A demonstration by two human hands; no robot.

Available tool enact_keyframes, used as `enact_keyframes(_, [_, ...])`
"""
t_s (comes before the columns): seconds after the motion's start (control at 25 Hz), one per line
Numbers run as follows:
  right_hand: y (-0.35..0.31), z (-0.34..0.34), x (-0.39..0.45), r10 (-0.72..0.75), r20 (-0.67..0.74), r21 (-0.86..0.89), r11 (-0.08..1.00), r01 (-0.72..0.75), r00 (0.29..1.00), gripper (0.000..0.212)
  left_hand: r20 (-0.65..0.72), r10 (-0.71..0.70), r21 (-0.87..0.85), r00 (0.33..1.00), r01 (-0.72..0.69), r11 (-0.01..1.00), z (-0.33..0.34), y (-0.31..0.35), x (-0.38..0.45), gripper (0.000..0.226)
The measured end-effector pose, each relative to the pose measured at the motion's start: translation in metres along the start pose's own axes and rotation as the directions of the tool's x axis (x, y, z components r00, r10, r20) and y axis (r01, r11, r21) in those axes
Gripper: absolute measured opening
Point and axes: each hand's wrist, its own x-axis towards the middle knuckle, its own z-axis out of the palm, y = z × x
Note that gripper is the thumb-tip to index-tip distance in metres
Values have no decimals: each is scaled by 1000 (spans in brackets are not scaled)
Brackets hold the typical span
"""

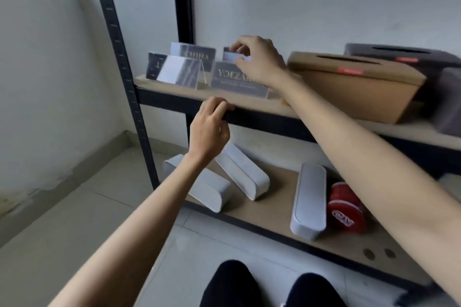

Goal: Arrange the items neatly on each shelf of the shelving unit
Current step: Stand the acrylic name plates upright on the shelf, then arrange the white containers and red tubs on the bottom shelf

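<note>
the right hand (259,62) has its fingers pinching a small acrylic sign (230,56); the left hand (209,129) curls its fingers on the shelf edge (262,121). the white boxes (243,173) below look unsorted.

I see a black metal shelf frame (119,40) carrying tan boards (274,209), with three white oblong cases (309,200) and a red pouch (345,209) below. Above sit a brown tissue box (361,90) with a red tag, a dark grey box (399,53), and a dark sign (232,80) with pale gold lettering.
</note>
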Motion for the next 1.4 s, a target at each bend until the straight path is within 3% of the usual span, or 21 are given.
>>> enact_keyframes(0.12, [15,-8,-75,-49,-127,84,995,60,991,23,115,120,-16,986,-119,993,17,28,-39,47])
enact_keyframes(0.28, [50,-2,-170,-30,-138,101,994,44,990,25,347,166,-62,923,-154,986,52,59,-80,40])
enact_keyframes(0.48, [129,29,-258,260,9,63,964,-260,966,27,658,111,-51,745,-103,993,108,85,-121,36])
enact_keyframes(0.68, [208,74,-340,617,134,-25,785,-620,776,26,827,-7,0,562,14,1000,160,106,-166,38])
enact_keyframes(0.84, [239,98,-383,780,204,-129,621,-773,592,33,882,-91,41,463,117,992,204,119,-180,46])
enact_keyframes(1.04, [266,112,-406,837,336,-314,531,-787,431,50,873,-173,136,455,113,984,248,136,-177,69])
enact_keyframes(1.4, [279,135,-407,877,343,-618,481,-622,337,54,852,-336,297,401,158,942,284,152,-166,100])
